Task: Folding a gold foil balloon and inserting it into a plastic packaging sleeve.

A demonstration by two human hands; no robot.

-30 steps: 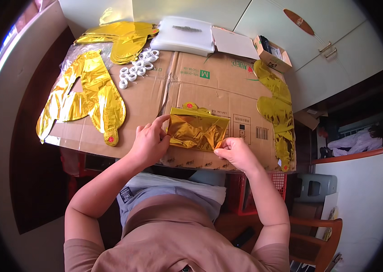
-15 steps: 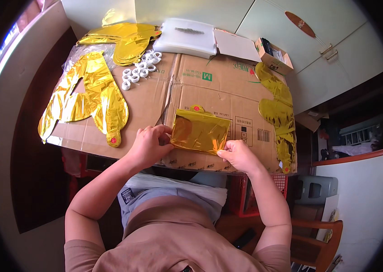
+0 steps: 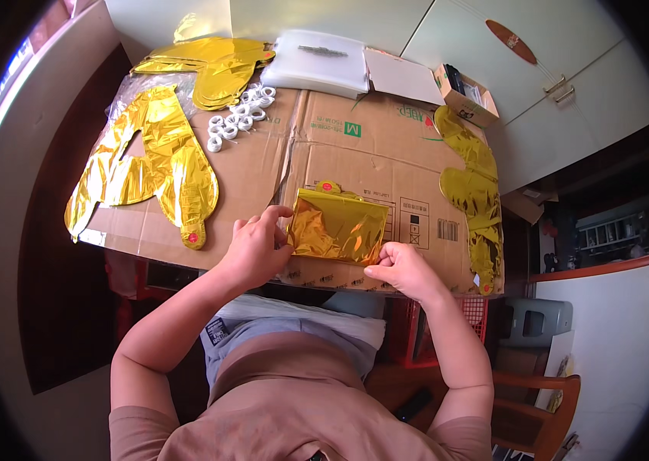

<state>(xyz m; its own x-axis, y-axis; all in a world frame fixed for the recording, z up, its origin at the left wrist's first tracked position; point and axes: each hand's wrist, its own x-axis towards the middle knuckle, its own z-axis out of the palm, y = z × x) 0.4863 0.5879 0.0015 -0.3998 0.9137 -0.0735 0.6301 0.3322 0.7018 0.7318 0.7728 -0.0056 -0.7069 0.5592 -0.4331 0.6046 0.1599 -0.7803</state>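
Observation:
A folded gold foil balloon [image 3: 338, 227] lies on the cardboard in front of me, a small tab with a red spot sticking out at its far edge. My left hand [image 3: 257, 244] is at its left edge, index finger and thumb curved apart with no grip visible. At the near right corner, the thumb and fingers of my right hand [image 3: 410, 270] close on the foil. A flat gold letter-shaped balloon [image 3: 175, 173] is spread out on the left. Along the right edge lies another long, wavy gold balloon [image 3: 469, 180].
Small white ribbon rolls [image 3: 232, 123] cluster behind the letter balloon. More gold balloons [image 3: 221, 65] are stacked at the far left. A clear plastic stack [image 3: 317, 65] and a small box [image 3: 466, 96] stand at the back. Flattened cardboard [image 3: 355, 161] covers the tabletop.
The foil's top surface has gone from smooth to crinkled, and the balloon has shifted slightly. My left thumb and index finger have spread apart; my right hand stays at the near right corner.

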